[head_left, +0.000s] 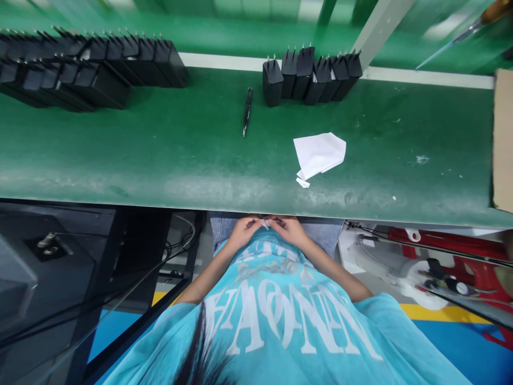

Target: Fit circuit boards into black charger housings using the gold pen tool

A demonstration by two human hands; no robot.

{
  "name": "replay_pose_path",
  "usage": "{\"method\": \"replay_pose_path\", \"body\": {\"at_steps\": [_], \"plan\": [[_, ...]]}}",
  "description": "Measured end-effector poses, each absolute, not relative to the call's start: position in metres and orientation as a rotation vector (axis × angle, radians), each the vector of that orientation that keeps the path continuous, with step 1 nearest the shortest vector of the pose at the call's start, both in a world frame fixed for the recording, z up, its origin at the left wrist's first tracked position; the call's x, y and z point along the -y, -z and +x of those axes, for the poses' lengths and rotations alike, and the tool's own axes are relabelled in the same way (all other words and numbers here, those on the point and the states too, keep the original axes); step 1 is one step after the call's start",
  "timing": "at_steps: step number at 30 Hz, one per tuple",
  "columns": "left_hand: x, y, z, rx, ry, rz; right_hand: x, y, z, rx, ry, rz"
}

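Observation:
Both hands rest in my lap just below the front edge of the green table (180,160). My left hand (243,232) is closed, its thumb and fingers pinched toward the middle. Opposite it, my right hand (290,231) is closed in a similar pinch, the fingertips of the two hands almost meeting. Between them shows a small white scrap (265,224), which looks like paper. The table edge partly hides the fingers. On the table beyond lie a crumpled white sheet (320,152) with a small torn bit (303,183) beside it, and a black pen (247,112).
Black power adapters with upright prongs stand in a large group (100,80) at the back left and a smaller group (312,77) at the back centre. A cardboard box (503,139) sits at the right edge. A screwdriver (467,33) shows at the top right.

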State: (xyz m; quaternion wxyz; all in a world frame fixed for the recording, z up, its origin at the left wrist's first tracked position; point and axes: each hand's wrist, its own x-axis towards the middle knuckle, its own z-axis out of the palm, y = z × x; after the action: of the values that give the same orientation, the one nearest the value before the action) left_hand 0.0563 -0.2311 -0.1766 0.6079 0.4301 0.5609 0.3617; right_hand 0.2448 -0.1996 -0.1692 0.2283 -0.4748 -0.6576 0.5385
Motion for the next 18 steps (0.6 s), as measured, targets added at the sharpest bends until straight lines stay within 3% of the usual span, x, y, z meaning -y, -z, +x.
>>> {"method": "replay_pose_path", "body": {"at_steps": [7, 18], "plan": [[0.232, 0.182, 0.051, -1.299, -0.840, 0.975, 0.198, 0.186, 0.250, 1.435, -1.772, -1.352], [0.231, 0.179, 0.034, -1.223, -0.679, 0.968, 0.197, 0.185, 0.255, 1.226, -1.867, -1.366]]}}
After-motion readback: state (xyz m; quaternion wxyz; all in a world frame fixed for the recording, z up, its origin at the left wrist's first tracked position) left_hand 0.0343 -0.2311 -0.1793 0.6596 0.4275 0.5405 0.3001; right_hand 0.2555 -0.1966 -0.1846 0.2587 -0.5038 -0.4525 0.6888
